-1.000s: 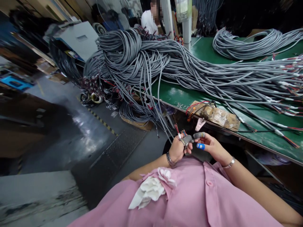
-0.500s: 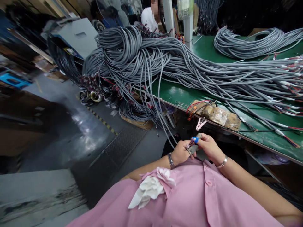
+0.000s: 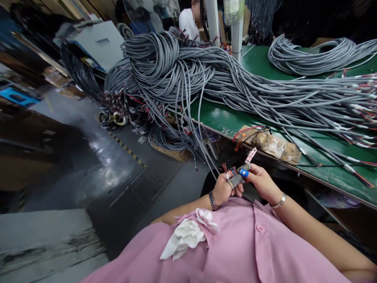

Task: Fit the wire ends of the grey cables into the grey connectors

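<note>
My left hand [image 3: 222, 190] is closed around the end of a grey cable, in front of my pink shirt. Thin coloured wires [image 3: 232, 170] fan out of its grip, red and dark ones at the left, orange and blue ones beside them. Close against it, my right hand [image 3: 263, 182] has thumb and fingers pressed together; what lies between them is hidden. Blue tape [image 3: 244, 173] wraps its thumb, and grey wrapping [image 3: 235, 181] covers fingers where the hands meet. A pink clip [image 3: 250, 155] stands just above the right fingers, below the bench edge.
Grey cables [image 3: 229, 74] lie heaped along the green bench [image 3: 219, 116], their stripped ends at the right. A taped wooden block [image 3: 273, 145] sits at the bench edge. Another coil [image 3: 318, 59] rests farther back. A person in white [image 3: 188, 24] is beyond the heap.
The wires now stand up spread above my left hand, where before they lay bunched under my right thumb. The pink clip, earlier V-shaped, now looks narrow.
</note>
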Motion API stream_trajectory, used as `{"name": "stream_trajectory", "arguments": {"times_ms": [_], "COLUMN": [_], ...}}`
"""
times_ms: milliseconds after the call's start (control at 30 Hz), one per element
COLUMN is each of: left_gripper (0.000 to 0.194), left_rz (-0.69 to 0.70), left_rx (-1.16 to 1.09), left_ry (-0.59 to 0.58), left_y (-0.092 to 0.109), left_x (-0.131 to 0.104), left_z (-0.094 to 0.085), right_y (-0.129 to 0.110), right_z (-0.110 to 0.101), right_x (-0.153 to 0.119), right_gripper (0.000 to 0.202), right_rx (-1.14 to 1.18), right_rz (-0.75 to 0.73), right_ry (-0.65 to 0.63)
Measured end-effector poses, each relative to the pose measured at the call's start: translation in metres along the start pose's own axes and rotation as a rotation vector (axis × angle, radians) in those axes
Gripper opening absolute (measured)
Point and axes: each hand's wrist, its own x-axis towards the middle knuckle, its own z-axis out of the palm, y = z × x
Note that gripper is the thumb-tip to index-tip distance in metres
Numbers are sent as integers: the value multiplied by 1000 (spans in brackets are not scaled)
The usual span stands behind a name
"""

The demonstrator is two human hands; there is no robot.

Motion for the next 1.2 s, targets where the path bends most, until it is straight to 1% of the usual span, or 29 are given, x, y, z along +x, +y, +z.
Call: {"name": "stream_trajectory", "arguments": {"times_ms": [133, 233, 300, 367, 433, 500, 633, 800, 1000, 1100, 1200], "left_gripper": [40, 38, 39, 39, 40, 40, 43, 44, 46, 50, 52], "left_rz": [23, 16, 1, -13, -25, -34, -51, -32, -47, -60, -79], "left_rx": [-3, -50, -70, -82, -88, -89, -64, -67, -85, -53, -73], "left_ry": [36, 52, 40, 14, -16, -40, -72, -125, -176, -202, -195], "left_y": [2, 2, 3, 5, 7, 9, 10, 8, 10, 13, 13], "left_x": [0, 1, 1, 1, 0, 0, -1, -1, -4, -5, -4], "left_z": [-1, -2, -2, -1, 0, 1, 1, -1, 0, 0, 0], "right_y": [2, 4, 2, -1, -5, -7, -7, -8, -6, -5, -6], "right_z": [-2, -5, -5, -4, -2, -1, 1, 1, -1, 1, 3], "right_x": [3, 3, 2, 1, 1, 1, 2, -1, -3, -5, -6], "right_gripper": [22, 21, 20, 20, 22, 23, 23, 31, 27, 30, 32], "right_rx": [-9, 69, 138, 177, 179, 166, 173, 257, 268, 319, 355], "right_rz": [19, 33, 56, 82, 93, 93, 83, 116, 95, 117, 120], "right_ry": [76, 110, 75, -2, -92, -153, -156, -265, -226, -289, -371]}}
